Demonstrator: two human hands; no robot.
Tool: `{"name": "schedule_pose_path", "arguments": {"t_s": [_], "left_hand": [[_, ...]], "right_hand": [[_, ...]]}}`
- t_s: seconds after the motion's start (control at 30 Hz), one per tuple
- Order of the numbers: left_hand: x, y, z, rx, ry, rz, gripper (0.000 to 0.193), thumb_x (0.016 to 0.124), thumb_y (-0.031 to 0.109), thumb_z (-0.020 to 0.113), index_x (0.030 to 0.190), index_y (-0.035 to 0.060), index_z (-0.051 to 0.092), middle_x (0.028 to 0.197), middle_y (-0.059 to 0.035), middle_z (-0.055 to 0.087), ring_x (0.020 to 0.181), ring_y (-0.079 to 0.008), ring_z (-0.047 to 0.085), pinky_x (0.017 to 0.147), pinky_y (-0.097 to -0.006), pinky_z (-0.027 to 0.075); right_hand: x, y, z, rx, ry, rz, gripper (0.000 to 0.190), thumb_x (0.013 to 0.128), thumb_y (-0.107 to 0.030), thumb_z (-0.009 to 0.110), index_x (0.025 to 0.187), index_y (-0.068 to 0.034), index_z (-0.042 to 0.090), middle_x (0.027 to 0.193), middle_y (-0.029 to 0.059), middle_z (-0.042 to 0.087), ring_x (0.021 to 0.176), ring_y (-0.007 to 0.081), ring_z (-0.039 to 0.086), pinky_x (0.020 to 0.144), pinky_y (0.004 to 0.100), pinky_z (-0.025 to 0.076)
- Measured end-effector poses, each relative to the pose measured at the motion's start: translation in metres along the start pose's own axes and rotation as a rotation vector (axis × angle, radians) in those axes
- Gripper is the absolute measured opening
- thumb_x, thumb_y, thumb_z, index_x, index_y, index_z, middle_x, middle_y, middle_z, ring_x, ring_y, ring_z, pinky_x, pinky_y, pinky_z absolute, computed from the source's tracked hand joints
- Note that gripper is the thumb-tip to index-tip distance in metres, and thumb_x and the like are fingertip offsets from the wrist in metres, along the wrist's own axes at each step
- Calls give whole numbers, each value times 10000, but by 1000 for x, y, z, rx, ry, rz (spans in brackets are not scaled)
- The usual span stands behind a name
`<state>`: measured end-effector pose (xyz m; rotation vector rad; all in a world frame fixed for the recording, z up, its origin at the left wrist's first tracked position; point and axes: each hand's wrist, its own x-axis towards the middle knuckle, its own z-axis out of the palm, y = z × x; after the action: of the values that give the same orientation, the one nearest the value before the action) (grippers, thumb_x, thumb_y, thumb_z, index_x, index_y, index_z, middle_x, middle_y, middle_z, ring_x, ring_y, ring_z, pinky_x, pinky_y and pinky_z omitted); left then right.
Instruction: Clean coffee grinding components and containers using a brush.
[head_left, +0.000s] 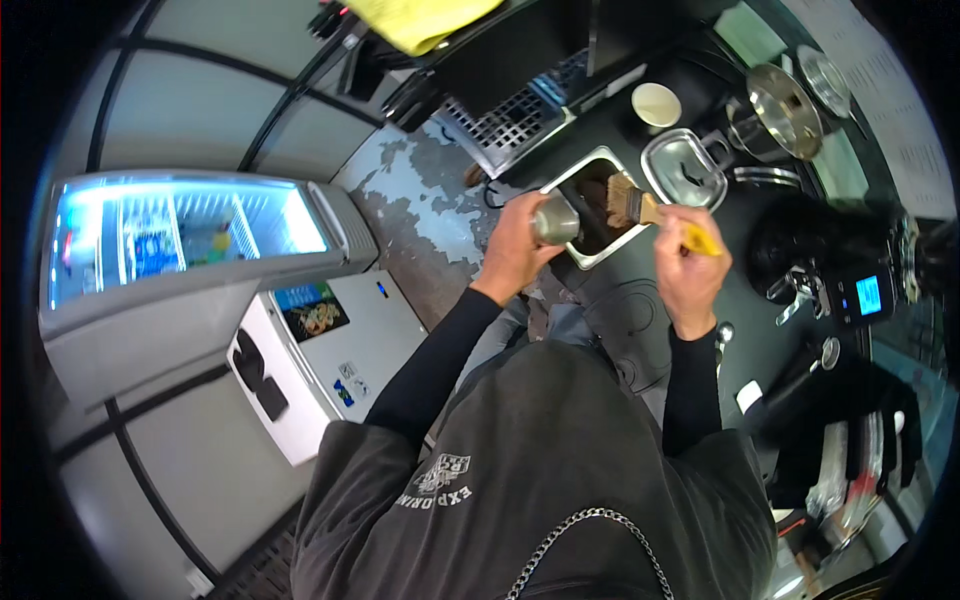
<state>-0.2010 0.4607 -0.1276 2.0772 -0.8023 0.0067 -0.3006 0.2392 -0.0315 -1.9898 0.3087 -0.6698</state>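
Note:
My left hand (516, 241) grips a small metal cup (556, 220) at the near-left rim of a rectangular steel container (639, 241). A flat brush (634, 204) with pale bristles and a yellow-tipped handle is held in my right hand (688, 264). Its bristles are over the container, whose inside is dark and holds brown matter; whether they touch that matter, I cannot tell. The cup's inside is hidden from this angle. Just beyond the container lies a steel lid (684, 171) on the dark counter (630, 304).
A pale cup (656, 105) and a steel pot (784, 112) stand farther back on the counter. To the right is a black machine with a lit screen (868, 295). A measuring spoon (724, 334) lies by my right forearm. Left stand a lit refrigerator (187, 232) and a white appliance (375, 315).

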Motion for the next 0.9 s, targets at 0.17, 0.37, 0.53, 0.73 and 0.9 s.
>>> {"name": "schedule_pose_path", "arguments": {"t_s": [0.17,0.37,0.53,0.73,0.9], "left_hand": [[3,0,9,-32,-72,211,797,682,33,886,1351,34,452,1260,-190,577,1159,-424,567,993,-458,481],[13,16,13,-60,-138,159,861,654,8,895,1373,52,424,1288,-189,571,1175,-410,566,991,-455,480],[28,23,4,85,-160,249,817,607,47,909,1319,62,510,1213,-161,620,1094,-401,605,931,-457,506],[46,39,11,300,-395,116,656,699,172,883,1272,61,584,1141,-156,667,1055,-369,642,874,-446,523],[53,45,-4,196,-540,-546,537,936,428,719,1203,-10,562,1118,-233,682,1040,-366,676,847,-429,519]], "right_hand": [[-11,1,-4,279,-185,220,141,993,-149,637,1035,-36,709,781,43,663,672,119,607,623,278,474],[-13,6,0,30,-89,-86,123,911,-121,701,1008,-46,694,887,122,685,733,311,674,668,367,536],[-14,3,-8,157,-113,170,119,974,-130,657,1006,-24,701,853,112,723,771,157,708,697,311,547],[-15,46,31,-50,-235,119,169,965,-214,651,985,-55,706,900,125,724,754,344,694,681,389,544],[-16,53,-4,-230,83,167,193,963,-197,653,908,-15,622,846,165,631,755,370,637,665,427,503]]}}
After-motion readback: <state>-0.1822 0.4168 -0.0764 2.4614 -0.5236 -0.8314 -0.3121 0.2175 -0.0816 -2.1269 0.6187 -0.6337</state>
